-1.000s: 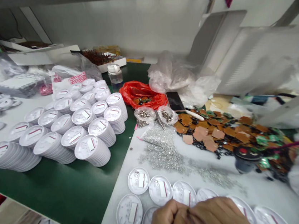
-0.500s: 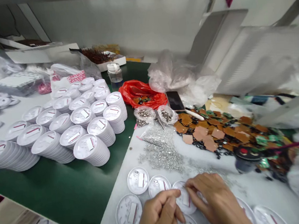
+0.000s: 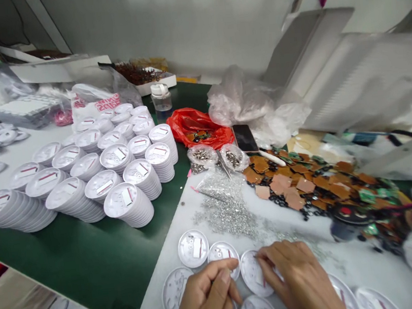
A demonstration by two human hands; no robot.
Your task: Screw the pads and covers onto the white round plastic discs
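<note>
My right hand [image 3: 300,282] grips the edge of a white round plastic disc [image 3: 253,274] with a small white label on it. My left hand [image 3: 205,298] lies just left of it, its curled fingers over the lower edge of another disc [image 3: 223,254]. Whatever those fingers touch is hidden. More labelled discs lie in a loose row on the white work surface [image 3: 155,299], around and partly under both hands. One of them [image 3: 193,248] sits uncovered just above my left hand.
Tilted stacks of white discs [image 3: 128,205] stand on a green mat [image 3: 80,258]. Loose silver beads [image 3: 228,216] spill from a clear bag. Beyond them are brown square pads [image 3: 284,185], a red plastic bag [image 3: 197,128], a phone [image 3: 245,137] and bagged metal studs [image 3: 201,156].
My hands have moved apart from their close pinch at the bottom of the view. My left hand has gone down and left, and my right hand has risen onto a disc.
</note>
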